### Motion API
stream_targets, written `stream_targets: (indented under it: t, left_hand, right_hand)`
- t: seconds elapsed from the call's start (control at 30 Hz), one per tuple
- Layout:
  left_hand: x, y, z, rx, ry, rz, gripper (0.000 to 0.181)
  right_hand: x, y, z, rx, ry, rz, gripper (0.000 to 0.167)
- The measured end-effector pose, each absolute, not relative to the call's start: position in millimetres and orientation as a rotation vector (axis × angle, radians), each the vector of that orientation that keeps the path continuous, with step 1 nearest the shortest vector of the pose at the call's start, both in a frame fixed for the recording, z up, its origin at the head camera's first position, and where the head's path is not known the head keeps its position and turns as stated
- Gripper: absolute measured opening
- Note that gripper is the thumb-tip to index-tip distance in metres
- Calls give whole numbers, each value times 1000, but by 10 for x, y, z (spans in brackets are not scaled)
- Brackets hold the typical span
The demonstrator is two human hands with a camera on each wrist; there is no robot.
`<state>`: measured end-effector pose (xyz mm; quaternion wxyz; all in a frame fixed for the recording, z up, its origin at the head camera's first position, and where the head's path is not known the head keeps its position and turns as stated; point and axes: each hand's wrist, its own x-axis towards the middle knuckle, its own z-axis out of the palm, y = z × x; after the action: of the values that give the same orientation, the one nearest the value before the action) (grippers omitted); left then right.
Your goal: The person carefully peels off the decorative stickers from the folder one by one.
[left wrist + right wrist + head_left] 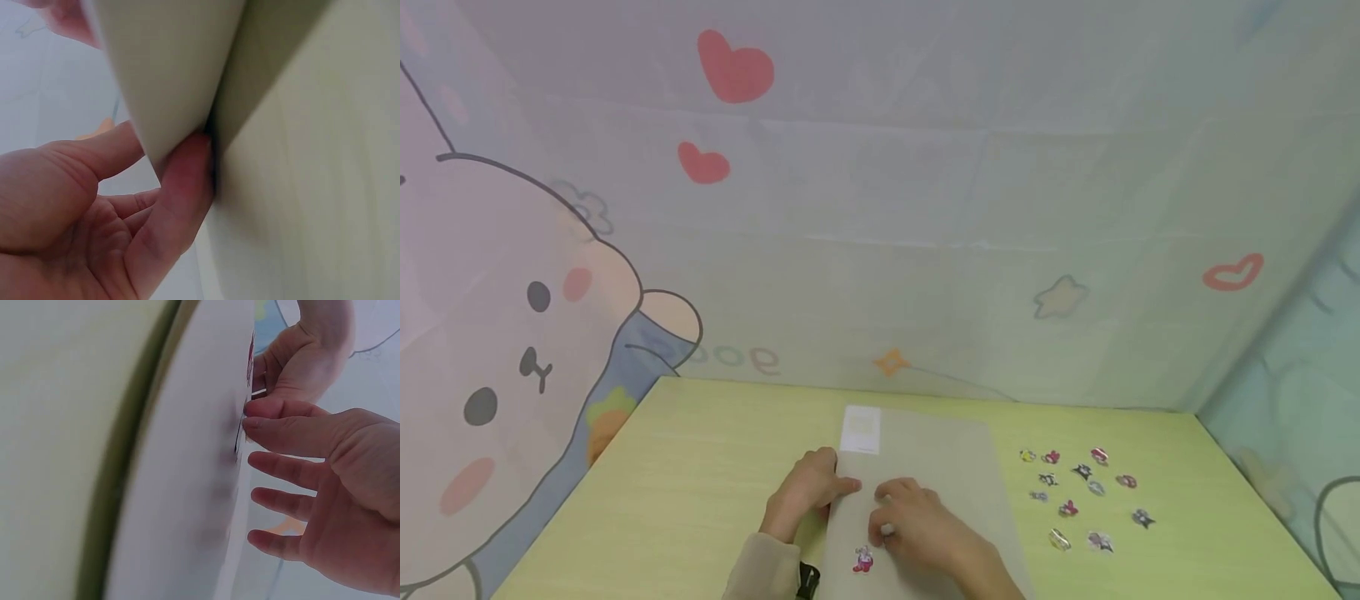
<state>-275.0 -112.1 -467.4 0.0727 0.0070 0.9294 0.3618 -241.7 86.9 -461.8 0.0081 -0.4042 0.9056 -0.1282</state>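
1 off-white book [940,454], top edge nr back edge of tabletop [722,442]; L. hand [805,490] gripping book's left edge, thumb over, finger under; R. hand [921,525], thumb & forefinger pinching apparent sm. sticker [887,529], other fingers spread; could stick crooked if L. grip slips.

Colourful sticker [862,560] on pale board [951,467]
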Motion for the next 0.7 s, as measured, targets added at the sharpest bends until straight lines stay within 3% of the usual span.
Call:
stream_targets:
  t: [0.7]
  left_hand:
    - [-2768, -1128, -4707, 26, 2803, 1059, 31]
  right_hand:
    - [-2430, 871, -4606, -1232, 2850, -405, 18]
